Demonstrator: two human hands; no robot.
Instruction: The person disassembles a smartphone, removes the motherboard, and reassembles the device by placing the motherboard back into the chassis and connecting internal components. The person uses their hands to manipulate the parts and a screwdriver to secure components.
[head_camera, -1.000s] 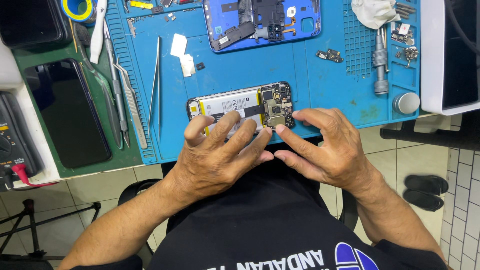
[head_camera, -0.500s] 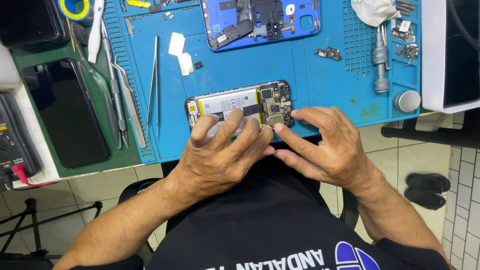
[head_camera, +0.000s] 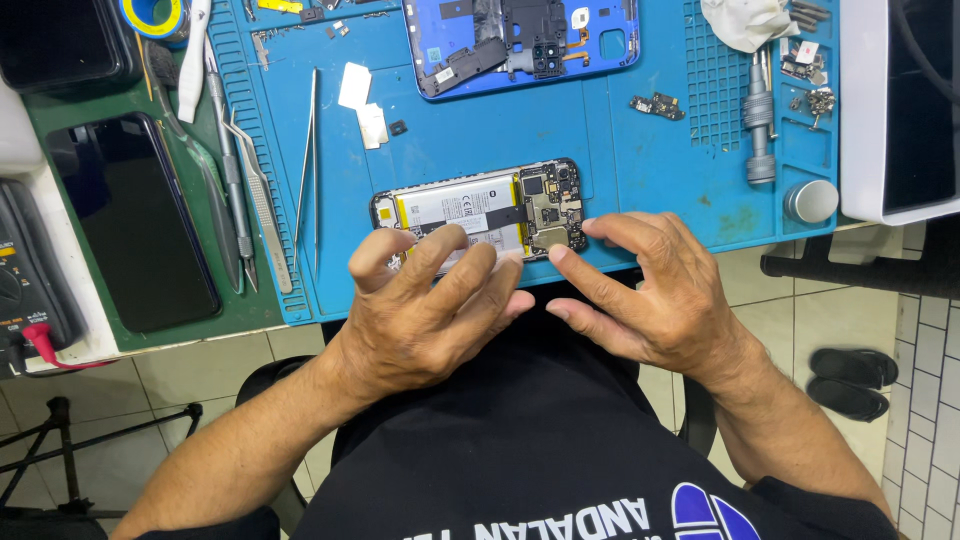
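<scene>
An opened phone (head_camera: 480, 205) lies back-up on the blue work mat (head_camera: 640, 170), its battery and circuit board exposed. My left hand (head_camera: 430, 300) rests at the phone's near edge with fingers spread, fingertips touching the battery side. My right hand (head_camera: 650, 290) sits to the right, its index and thumb tips at the phone's lower right corner by the board. Neither hand holds a tool.
A blue phone back frame (head_camera: 520, 40) lies at the mat's far edge. Tweezers (head_camera: 305, 170) and pry tools (head_camera: 235, 170) lie to the left, a screwdriver (head_camera: 760, 120) and a small round tin (head_camera: 810, 200) to the right. A dark phone screen (head_camera: 130, 220) lies on the green mat.
Both hands have shifted slightly; the left hand's fingers have spread and moved a little along the phone's near edge. The phone has stayed in place.
</scene>
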